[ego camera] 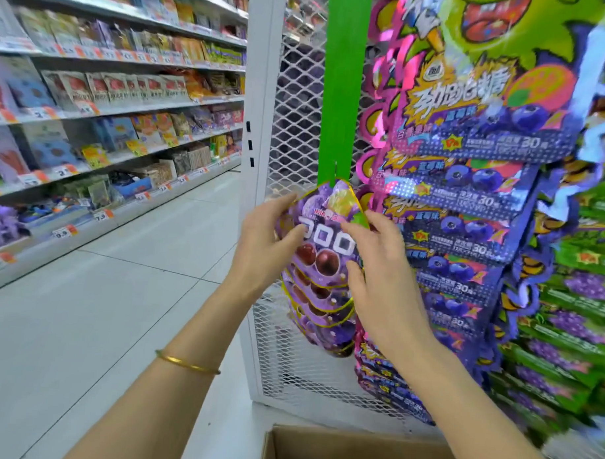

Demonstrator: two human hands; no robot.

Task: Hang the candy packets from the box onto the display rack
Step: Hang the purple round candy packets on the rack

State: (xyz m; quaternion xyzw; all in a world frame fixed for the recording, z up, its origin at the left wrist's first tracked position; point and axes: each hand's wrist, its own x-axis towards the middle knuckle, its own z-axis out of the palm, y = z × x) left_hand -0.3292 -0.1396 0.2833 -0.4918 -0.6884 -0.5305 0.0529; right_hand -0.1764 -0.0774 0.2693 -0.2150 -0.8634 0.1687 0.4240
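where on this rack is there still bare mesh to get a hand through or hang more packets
Bare mesh shows between the white post and the green strip above the grape packets, and again below them down to the box. Right of the green strip it is crowded: blueberry packets overlap in tight rows, green packets beyond.

Purple candy packet (323,243) (yellow-edged)

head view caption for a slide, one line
Left hand and right hand hold a purple candy packet at the mesh rack.
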